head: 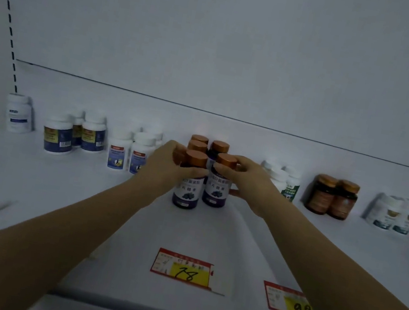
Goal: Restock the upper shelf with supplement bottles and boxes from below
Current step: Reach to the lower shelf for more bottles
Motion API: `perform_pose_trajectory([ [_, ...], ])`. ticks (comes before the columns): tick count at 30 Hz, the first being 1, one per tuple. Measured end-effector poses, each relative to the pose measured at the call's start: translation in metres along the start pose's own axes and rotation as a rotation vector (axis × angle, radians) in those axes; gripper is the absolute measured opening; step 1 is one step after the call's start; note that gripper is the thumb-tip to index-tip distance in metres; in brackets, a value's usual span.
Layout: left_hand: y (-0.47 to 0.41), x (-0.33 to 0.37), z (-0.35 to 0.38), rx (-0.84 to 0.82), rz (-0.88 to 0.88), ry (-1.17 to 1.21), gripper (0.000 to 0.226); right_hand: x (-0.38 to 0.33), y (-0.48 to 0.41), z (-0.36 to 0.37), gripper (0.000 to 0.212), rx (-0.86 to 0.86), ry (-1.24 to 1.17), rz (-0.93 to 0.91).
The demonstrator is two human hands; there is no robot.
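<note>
Gripping two dark purple-labelled copper-capped bottles (187, 192), left hand (169, 162) and right hand (250, 183) hold one each; three more crowd behind, open white shelf (197, 235) reaching the front edge.

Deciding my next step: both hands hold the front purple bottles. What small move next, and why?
Probably release both: the left hand and right hand grip two purple bottles seemingly standing upright on the shelf, in front of matching copper-capped ones.
</note>
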State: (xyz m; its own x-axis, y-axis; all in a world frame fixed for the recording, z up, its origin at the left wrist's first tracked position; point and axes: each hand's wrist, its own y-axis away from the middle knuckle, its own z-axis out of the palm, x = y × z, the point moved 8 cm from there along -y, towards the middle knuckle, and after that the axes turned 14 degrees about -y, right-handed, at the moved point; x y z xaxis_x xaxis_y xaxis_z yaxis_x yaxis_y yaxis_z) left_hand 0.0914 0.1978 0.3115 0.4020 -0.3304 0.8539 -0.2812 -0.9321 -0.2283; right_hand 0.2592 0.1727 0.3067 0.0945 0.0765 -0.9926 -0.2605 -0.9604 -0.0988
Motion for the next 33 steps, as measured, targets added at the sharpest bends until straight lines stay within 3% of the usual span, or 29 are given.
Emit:
perform_pose_trajectory([
  [3,0.004,-0.007,0.009,-0.122,-0.039,-0.148,0.102,-0.003,-0.004,0.004,0.044,0.015,0.107,-0.043],
  [5,0.006,-0.008,0.013,-0.184,-0.016,-0.284,0.113,-0.006,-0.002,0.005,0.048,0.008,0.243,-0.040],
  [9,0.001,-0.015,0.016,-0.231,-0.031,-0.427,0.082,0.007,-0.002,0.000,0.066,-0.054,0.330,0.105],
  [13,0.000,-0.016,0.021,-0.294,-0.023,-0.425,0.063,0.004,-0.005,0.003,0.048,0.017,0.447,0.075],
  [16,0.000,-0.017,0.020,-0.310,-0.027,-0.400,0.061,-0.001,-0.005,0.009,0.037,0.029,0.560,0.019],
  [25,0.000,-0.013,0.017,-0.243,0.045,-0.404,0.056,0.000,-0.012,0.008,0.053,0.082,0.677,-0.032],
  [33,-0.003,-0.020,0.016,-0.225,0.031,-0.386,0.059,0.008,-0.014,0.009,0.054,0.069,0.750,-0.029],
])
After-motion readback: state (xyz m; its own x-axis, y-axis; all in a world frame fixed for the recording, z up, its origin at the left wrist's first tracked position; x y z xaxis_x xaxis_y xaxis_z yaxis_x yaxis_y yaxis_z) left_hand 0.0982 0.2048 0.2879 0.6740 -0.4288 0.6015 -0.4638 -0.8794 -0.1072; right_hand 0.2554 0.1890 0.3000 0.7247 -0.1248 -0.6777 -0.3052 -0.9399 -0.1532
